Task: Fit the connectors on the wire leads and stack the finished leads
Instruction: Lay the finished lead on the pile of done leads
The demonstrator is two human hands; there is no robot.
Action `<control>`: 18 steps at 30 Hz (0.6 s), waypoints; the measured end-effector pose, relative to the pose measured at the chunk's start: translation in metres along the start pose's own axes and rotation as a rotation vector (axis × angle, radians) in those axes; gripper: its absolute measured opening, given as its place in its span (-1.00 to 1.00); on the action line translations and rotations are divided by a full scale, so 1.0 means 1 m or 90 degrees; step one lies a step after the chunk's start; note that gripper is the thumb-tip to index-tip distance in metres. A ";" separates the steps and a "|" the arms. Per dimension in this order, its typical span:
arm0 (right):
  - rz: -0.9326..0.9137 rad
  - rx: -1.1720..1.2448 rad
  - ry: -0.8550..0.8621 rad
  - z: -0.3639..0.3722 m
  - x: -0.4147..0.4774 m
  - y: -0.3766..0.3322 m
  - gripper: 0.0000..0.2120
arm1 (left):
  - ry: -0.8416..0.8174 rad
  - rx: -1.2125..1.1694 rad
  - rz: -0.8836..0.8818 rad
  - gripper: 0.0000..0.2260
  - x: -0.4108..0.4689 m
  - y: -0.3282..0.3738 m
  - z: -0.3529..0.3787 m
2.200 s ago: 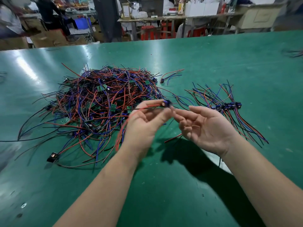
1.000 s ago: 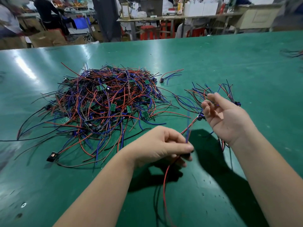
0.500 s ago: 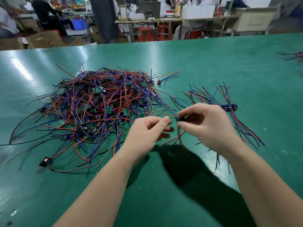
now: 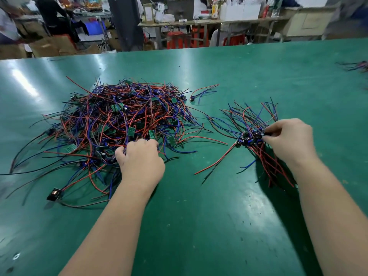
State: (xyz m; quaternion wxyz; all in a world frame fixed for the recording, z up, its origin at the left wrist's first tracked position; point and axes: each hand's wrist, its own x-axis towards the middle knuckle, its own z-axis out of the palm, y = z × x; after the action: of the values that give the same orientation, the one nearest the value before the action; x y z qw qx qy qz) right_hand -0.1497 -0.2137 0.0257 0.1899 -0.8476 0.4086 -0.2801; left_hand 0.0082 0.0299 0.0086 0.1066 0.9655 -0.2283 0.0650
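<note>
A big tangled heap of red, blue and black wire leads with small green boards lies on the green table at centre left. My left hand reaches into its near edge, fingers curled among the wires. At the right lies a smaller stack of finished leads, their dark connectors bunched together. My right hand sits at that stack, thumb and fingers pinching a lead's connector at the bunch.
One loose lead lies behind the heap. A black connector on a wire sits at the near left. More wires lie at the far right edge. Benches, boxes and people stand beyond the table.
My hands have parted. The right one carried the lead right to the finished stack; the left one moved left into the big heap.
</note>
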 end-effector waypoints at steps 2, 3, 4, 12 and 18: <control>0.021 0.008 -0.006 0.002 0.001 0.003 -0.85 | 0.006 -0.001 0.003 -0.69 0.001 -0.001 0.001; 0.030 0.006 -0.009 0.002 0.001 0.005 -0.86 | 0.012 -0.011 0.003 -0.71 0.002 -0.002 0.001; 0.037 -0.002 -0.014 0.002 0.001 0.006 -0.87 | 0.019 -0.023 0.003 -0.73 0.002 -0.004 0.002; 0.036 -0.031 -0.041 -0.002 -0.003 0.001 -0.85 | 0.260 -0.281 0.106 -0.89 -0.002 -0.002 -0.013; -0.022 0.303 -0.055 -0.007 -0.025 -0.036 -0.90 | 0.436 -0.434 0.276 -0.91 -0.008 0.008 -0.021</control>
State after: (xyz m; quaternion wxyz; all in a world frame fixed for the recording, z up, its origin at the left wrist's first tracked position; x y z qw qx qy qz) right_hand -0.1455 -0.1732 0.0429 0.3969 -0.7971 0.3082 -0.3348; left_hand -0.0046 0.0310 0.0289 0.4670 0.7301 -0.3832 0.3195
